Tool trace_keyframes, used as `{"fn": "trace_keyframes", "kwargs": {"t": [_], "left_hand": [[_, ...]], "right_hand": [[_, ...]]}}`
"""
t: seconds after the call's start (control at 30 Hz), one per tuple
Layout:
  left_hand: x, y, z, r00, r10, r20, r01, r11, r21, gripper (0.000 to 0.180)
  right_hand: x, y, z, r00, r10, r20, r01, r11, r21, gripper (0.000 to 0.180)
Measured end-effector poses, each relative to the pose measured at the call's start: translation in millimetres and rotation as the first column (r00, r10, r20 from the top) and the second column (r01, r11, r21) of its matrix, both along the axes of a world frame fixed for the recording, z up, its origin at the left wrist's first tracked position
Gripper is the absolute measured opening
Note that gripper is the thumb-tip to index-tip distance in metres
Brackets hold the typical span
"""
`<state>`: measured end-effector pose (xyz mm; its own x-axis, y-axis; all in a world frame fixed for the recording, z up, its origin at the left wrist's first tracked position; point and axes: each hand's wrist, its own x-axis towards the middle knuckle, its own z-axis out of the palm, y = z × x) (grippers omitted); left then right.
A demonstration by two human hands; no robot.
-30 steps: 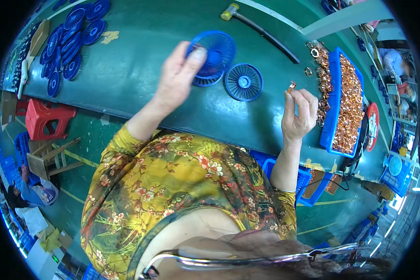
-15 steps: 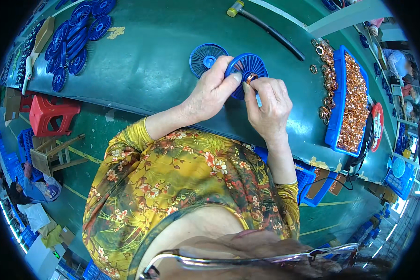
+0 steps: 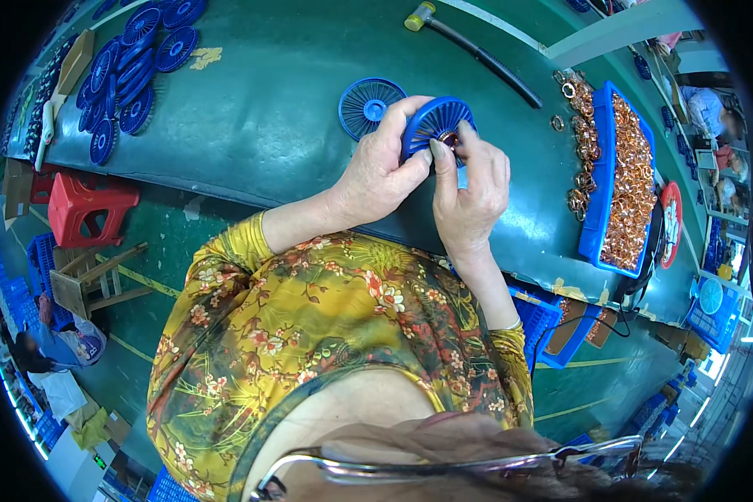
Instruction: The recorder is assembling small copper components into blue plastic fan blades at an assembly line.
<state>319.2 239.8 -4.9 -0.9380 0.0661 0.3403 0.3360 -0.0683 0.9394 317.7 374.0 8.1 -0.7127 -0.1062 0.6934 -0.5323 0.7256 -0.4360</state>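
Head feed | left hand (image 3: 375, 171) holds a spoked blue wheel (image 3: 433, 122) by its rim, above the tabletop (image 3: 259, 125) toward its near edge | right hand (image 3: 474, 186) – thumb and finger at the copper ring (image 3: 448, 139) by the hub; gripped or pressed, I cannot tell – | 2nd wheel (image 3: 361, 102) lies flat just beyond
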Motion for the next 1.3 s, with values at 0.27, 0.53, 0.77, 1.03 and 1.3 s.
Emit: {"fn": "trace_keyframes", "kwargs": {"t": [0.27,0.53,0.77,1.03,1.3], "left_hand": [[1,-19,12,0.859,-0.401,0.318,0.283,0.89,0.357,0.04],[0,-15,14,0.964,-0.151,0.221,0.134,0.987,0.09,0.041],[-14,-55,13,0.929,0.355,-0.105,-0.37,0.884,-0.285,0.035],[-23,-106,-26,0.808,0.459,-0.37,-0.571,0.454,-0.684,0.039],[-28,-132,-17,0.92,0.281,-0.275,-0.376,0.424,-0.824,0.051]], "right_hand": [[-1,23,4,0.948,0.278,-0.157,-0.237,0.942,0.239,0.042],[-11,32,4,0.973,0.231,0.026,-0.228,0.97,-0.086,0.034],[-95,135,-20,0.907,-0.377,0.186,0.325,0.909,0.26,0.046],[-131,183,-60,0.868,-0.45,0.212,0.323,0.834,0.447,0.023],[-125,189,-56,0.859,-0.356,0.367,0.308,0.933,0.185,0.033]]}}
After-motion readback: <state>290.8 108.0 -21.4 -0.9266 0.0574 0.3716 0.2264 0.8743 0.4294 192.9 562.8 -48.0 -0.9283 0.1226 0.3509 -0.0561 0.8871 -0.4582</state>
